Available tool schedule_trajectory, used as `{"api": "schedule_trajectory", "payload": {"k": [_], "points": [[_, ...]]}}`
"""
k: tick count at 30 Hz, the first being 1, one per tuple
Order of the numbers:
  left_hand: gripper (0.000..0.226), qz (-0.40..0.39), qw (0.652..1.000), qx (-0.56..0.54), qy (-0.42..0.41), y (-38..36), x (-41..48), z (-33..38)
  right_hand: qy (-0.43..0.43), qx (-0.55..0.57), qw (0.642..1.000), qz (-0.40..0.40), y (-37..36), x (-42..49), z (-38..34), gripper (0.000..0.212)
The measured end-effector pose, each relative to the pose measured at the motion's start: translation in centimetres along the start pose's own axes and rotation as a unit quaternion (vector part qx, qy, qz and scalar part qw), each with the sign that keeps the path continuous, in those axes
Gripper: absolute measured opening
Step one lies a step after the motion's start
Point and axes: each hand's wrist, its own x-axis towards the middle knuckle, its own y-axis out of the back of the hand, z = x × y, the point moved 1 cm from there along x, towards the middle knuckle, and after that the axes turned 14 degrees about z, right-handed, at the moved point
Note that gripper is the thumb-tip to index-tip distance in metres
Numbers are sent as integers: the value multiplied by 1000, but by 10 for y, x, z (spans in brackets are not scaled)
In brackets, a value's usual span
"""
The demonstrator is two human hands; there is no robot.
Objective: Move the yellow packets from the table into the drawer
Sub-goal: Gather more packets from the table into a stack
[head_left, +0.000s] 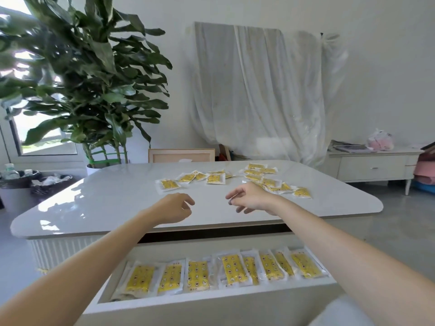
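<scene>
The left hand and right hand were held over the bench, fingers loosely curled and empty. Yellow packets were scattered far right on it, others lined up in the open near drawer.

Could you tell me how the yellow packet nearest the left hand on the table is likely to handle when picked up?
The packet looks flat and thin in a clear wrapper, so probably light and somewhat floppy. The glossy table suggests it may slide when pushed. In the drawer, other packets lean and overlap, so it likely won't stand alone.
</scene>
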Motion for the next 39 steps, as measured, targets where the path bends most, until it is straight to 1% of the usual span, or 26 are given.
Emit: {"api": "schedule_trajectory", "payload": {"k": [3,7,11,14,18,20,22,24,27,30,32,35,39], "points": [[36,8,1000,-1,8,12,15,5,-11,-2,1000,25,10,13,1,25],[37,6,1000,9,3,10,41,15,-29,-9,996,80,23,38,15,31],[42,4,1000,19,-20,-11,72,33,-60,-31,988,140,32,68,49,36],[45,-1,999,21,-37,-36,101,48,-92,-63,981,162,35,93,81,38],[44,-25,999,19,-38,-81,139,55,-99,-117,976,158,33,124,116,39],[45,-42,998,18,-37,-105,156,56,-90,-180,968,152,32,139,133,44],[46,-47,998,20,-35,-127,168,54,-77,-266,950,144,31,152,145,48],[48,-38,997,47,-43,-146,178,51,-68,-332,930,141,32,164,155,49],[48,9,997,57,-47,-165,190,55,-85,-376,909,161,34,182,175,49],[50,54,996,43,-56,-176,202,65,-122,-397,885,210,36,195,198,61],[52,69,995,24,-68,-184,216,72,-155,-379,882,231,37,205,210,71],[53,75,993,5,-92,-193,239,81,-189,-350,895,202,37,216,215,77],[56,55,993,7,-100,-206,265,88,-184,-352,902,171,33,222,216,71]]}}
